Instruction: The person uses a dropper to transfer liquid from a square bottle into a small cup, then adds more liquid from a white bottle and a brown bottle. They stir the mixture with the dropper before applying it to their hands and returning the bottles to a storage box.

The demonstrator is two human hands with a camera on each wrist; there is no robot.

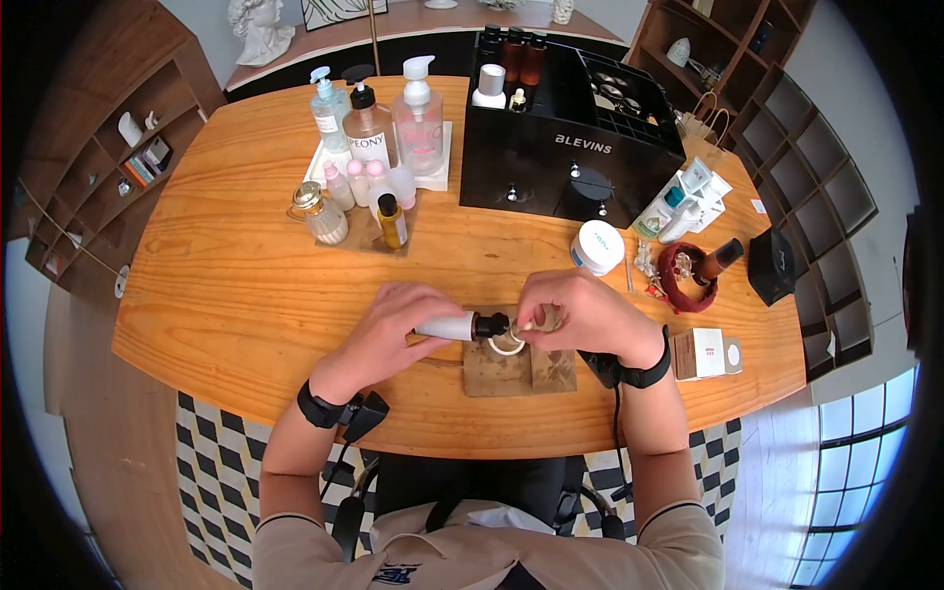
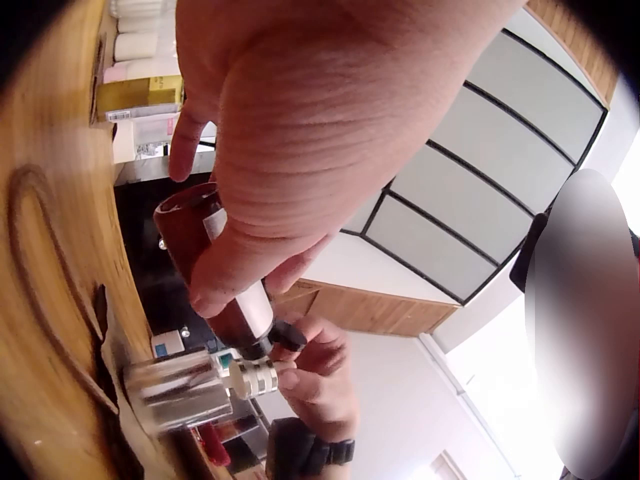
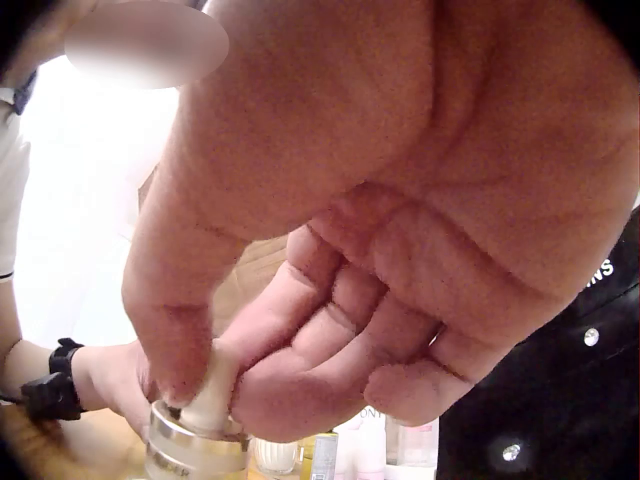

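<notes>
My left hand (image 1: 388,329) grips an amber bottle (image 2: 175,225) with a whitish label and a black top. The bottle lies on its side in the air, its black top (image 1: 492,325) pointing right toward my other hand. Between thumb and fingers, my right hand (image 1: 575,307) pinches a cream rubber dropper bulb (image 3: 210,402). Below the bulb shows a gold-and-white collar (image 2: 255,378), right by a clear glass container (image 2: 180,390). In the head view, a pale ring (image 1: 506,344) shows beneath my hands, over a brown cardboard piece (image 1: 492,379).
A black BLEVINS organizer (image 1: 531,167) stands at the back. Pump bottles (image 1: 418,123) and small bottles, one yellow (image 1: 391,221), stand at back left. On the right are a white jar (image 1: 597,246), a dark red ring-shaped holder (image 1: 678,295) and a small box (image 1: 700,354).
</notes>
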